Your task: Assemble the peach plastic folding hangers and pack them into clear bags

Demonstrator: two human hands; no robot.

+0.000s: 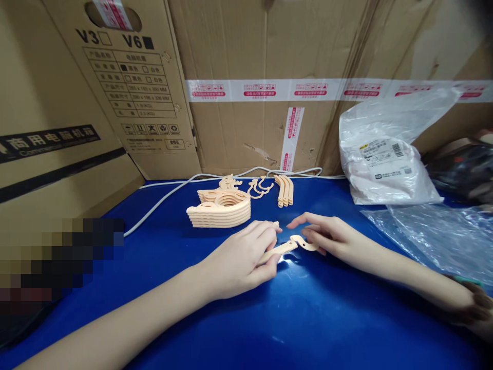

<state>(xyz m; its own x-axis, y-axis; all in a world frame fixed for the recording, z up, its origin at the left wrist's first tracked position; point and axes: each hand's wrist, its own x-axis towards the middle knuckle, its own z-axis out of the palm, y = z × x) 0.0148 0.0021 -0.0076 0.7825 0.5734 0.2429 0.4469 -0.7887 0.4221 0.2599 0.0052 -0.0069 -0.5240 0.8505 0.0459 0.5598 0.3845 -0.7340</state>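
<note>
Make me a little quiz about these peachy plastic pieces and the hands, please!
1. True or false: the left hand holds a straight peach piece.
2. What does the right hand touch: A a hook piece, B the white cable, C the plastic bag?
3. What color is the table cover?

Key: 1 true. 2 A. 3 blue.

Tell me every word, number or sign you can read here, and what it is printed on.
"V3" and "V6": tilted cardboard box, the V6 square filled in.
"商用电脑机箱": black band on the left box; the Latin line beneath is blurred.
Box table, handling symbols: too small.
Red-printed tape: unreadable.
White bag label, barcode: too small.
</note>
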